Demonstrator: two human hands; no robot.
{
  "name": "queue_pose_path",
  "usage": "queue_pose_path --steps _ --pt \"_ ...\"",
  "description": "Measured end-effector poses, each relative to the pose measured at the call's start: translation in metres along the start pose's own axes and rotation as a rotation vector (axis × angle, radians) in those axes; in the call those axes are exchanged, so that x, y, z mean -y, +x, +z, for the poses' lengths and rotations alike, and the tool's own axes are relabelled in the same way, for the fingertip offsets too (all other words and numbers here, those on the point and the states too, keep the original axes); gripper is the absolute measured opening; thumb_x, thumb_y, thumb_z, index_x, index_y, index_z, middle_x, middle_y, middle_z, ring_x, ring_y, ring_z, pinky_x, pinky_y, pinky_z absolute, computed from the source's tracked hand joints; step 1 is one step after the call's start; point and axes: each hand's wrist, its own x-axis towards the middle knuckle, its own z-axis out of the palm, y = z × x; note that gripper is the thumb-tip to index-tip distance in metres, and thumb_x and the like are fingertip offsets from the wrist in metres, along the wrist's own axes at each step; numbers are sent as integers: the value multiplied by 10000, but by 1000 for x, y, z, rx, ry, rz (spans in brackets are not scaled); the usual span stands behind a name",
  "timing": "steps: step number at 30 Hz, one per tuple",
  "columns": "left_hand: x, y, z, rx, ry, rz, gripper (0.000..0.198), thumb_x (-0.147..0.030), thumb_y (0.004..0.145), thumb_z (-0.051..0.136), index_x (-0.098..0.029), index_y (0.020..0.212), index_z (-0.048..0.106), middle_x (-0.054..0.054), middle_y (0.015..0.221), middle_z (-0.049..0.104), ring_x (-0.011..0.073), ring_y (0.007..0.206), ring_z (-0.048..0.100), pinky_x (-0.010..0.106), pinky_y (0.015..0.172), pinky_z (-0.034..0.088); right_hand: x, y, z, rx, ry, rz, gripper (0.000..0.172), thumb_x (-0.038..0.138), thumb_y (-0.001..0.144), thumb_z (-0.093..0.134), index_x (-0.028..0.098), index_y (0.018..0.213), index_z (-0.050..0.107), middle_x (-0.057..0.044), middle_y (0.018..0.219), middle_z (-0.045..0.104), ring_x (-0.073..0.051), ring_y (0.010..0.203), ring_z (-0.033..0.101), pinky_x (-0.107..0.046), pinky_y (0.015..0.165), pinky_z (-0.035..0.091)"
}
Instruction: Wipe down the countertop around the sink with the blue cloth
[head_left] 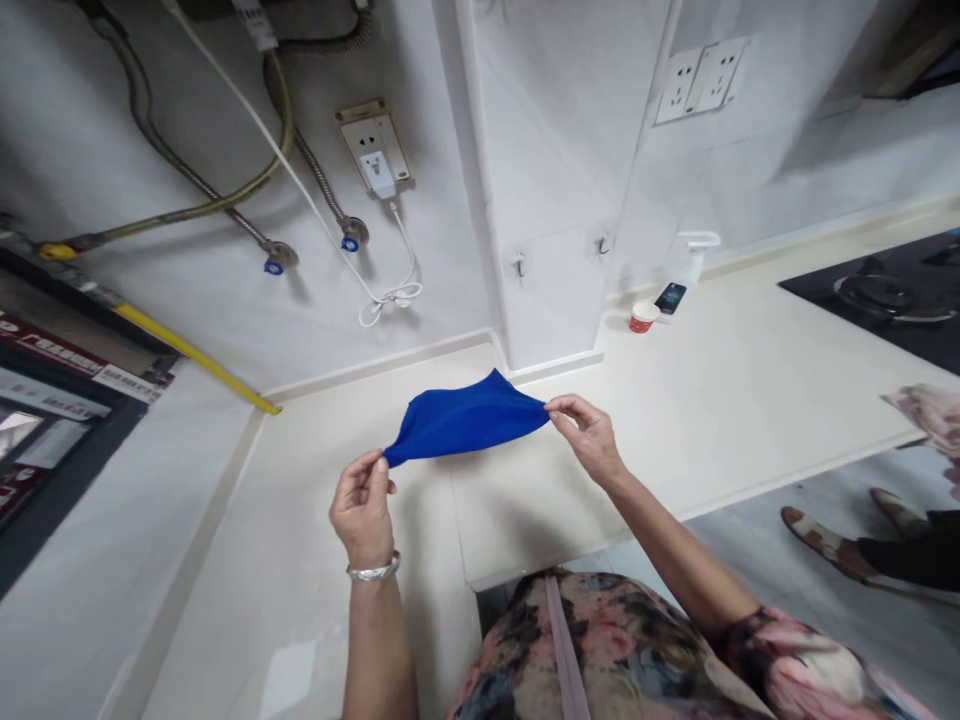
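A plain blue cloth [469, 418] is stretched in the air above the white countertop [315, 600], its far edge rising to a point. My left hand [364, 510], with a silver bangle at the wrist, pinches the cloth's left corner between thumb and fingers. The right corner is gripped in the fingertips of my right hand [589, 435]. Between the two hands the cloth sags slightly, and a soft shadow falls on the counter below it.
A red and white cup [643, 318] and a phone [670, 298] sit by the wall at right, near a black stove [885, 295]. Hoses, a yellow pipe [195, 357] and a plugged socket [375, 150] line the left wall. Another person's feet [825, 540] show at right.
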Motion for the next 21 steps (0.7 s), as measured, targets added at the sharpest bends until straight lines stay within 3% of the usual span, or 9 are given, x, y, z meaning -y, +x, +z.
queue_pose_path --steps 3,6,8,11,15,18,21 --pt "56 -32 -5 192 59 -247 619 -676 674 803 -163 1015 743 68 864 749 143 667 623 248 560 519 -54 -30 -5 7 -85 168 334 547 824 705 216 859 732 -56 919 752 -226 933 690 -405 960 543" --pt "109 -83 -16 415 173 -482 778 -837 565 760 -162 953 748 60 771 724 163 633 603 288 572 517 -107 -75 -14 44 -65 456 401 602 709 708 210 789 694 -22 710 676 -190 679 621 -345 691 542" --pt "130 -116 -28 519 207 -576 819 -872 580 729 -166 992 758 31 709 687 161 595 576 310 591 521 -129 -102 -23 96 -68 580 387 583 681 685 212 788 679 18 610 591 -154 570 523 -292 571 458" --pt "140 -145 -50 629 173 -695 845 -870 625 720 -167 1093 749 34 770 708 185 664 629 335 665 560 -140 -125 -44 285 -130 619 305 493 697 657 207 800 688 23 615 584 -146 581 500 -273 577 419" --pt "135 -139 -69 739 216 -665 744 -804 669 749 -180 1075 756 82 936 775 240 863 713 372 818 590 -136 -120 -66 489 -288 562 235 409 747 639 202 828 717 -3 720 664 -162 677 571 -298 680 470" --pt "125 -110 -65 744 272 -543 639 -733 713 756 -183 1038 766 103 1003 787 259 962 731 400 940 582 -129 -92 -61 451 -304 503 286 452 799 620 198 880 722 -4 726 654 -167 690 587 -308 696 497" --pt "116 -70 -43 641 260 -439 620 -690 789 698 -170 1126 732 122 1056 779 247 978 732 400 935 595 -122 -47 -37 353 -289 385 333 497 862 587 194 918 714 -24 776 661 -181 739 621 -327 729 543"
